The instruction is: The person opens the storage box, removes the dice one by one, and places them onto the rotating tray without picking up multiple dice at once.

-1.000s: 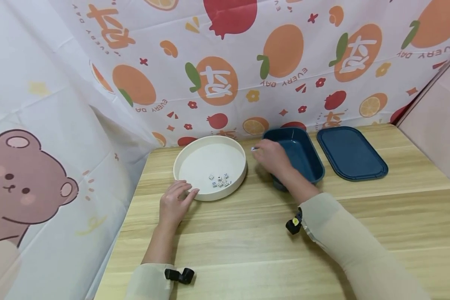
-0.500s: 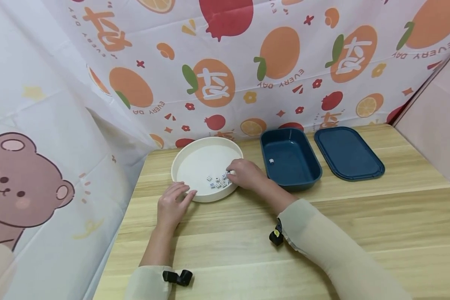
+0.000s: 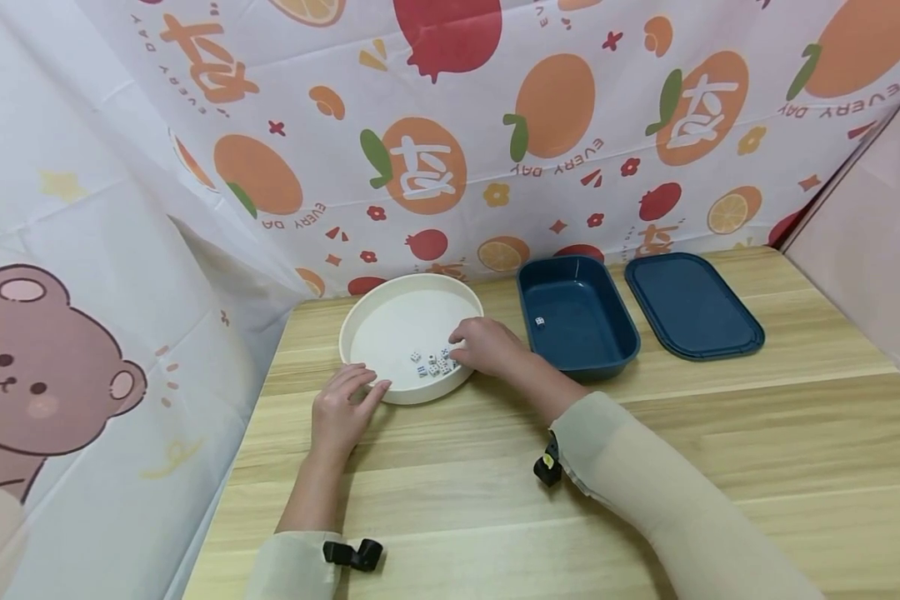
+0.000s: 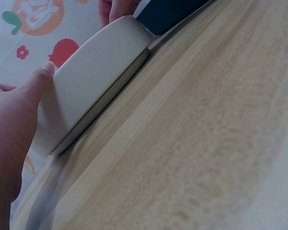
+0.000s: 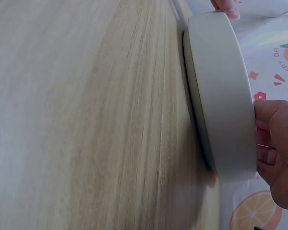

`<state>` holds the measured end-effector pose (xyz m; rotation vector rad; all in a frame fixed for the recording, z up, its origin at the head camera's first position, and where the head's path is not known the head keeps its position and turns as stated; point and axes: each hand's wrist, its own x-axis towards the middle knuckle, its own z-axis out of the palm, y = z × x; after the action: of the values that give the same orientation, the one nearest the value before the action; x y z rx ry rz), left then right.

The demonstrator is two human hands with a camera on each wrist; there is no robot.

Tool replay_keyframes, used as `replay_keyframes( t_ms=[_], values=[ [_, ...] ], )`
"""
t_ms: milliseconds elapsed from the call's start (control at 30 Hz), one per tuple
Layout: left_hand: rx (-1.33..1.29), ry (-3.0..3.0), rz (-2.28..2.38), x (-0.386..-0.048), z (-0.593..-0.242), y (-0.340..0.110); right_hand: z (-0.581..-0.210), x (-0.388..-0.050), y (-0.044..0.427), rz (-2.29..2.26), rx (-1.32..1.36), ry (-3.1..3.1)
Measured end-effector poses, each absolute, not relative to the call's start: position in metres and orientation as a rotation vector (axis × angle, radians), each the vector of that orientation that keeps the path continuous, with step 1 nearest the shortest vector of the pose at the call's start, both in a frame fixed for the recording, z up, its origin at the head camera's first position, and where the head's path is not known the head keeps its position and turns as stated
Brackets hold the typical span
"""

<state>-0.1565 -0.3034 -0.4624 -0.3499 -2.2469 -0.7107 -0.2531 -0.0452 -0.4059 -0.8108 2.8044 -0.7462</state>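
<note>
A round white tray (image 3: 397,325) with a raised rim stands on the table. Several small white dice (image 3: 433,367) lie in a cluster at its front right. My left hand (image 3: 342,408) rests on the tray's front-left rim, its thumb lying on the edge in the left wrist view. My right hand (image 3: 487,346) reaches over the right rim, curled fingertips among the dice. Whether a die is between those fingertips is hidden; in the right wrist view the tray wall blocks them. To the right, a dark blue rectangular container (image 3: 585,325) has one die (image 3: 539,322) inside, near its left wall.
A dark blue lid (image 3: 693,304) lies flat to the right of the container. Behind the table hangs a fruit-print cloth (image 3: 487,125), and a bear-print cloth (image 3: 45,375) hangs on the left. The wooden tabletop (image 3: 450,500) spreads in front of the tray.
My right hand has moved left from beside the blue container, where it carried a die, to the dice in the tray. A die now shows in the container. My left hand has stayed on the rim.
</note>
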Motion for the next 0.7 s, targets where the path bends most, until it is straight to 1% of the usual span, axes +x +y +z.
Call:
replay_keyframes(
  t_ms=[233, 433, 567, 700],
  values=[
    [-0.352, -2.248, -0.700, -0.155, -0.463, -0.301, -0.400, -0.254, -0.034, -0.750, -0.845, 2.785],
    [-0.362, -2.237, -0.700, -0.156, -0.461, -0.300, -0.379, -0.265, 0.003, -0.777, -0.897, 2.905],
    [-0.362, -2.233, -0.702, -0.156, -0.461, -0.301, -0.372, -0.279, 0.038, -0.877, -0.789, 2.971],
    [-0.355, -2.239, -0.709, -0.155, -0.462, -0.301, -0.378, -0.292, 0.069, -0.909, -0.615, 2.941]
  ],
)
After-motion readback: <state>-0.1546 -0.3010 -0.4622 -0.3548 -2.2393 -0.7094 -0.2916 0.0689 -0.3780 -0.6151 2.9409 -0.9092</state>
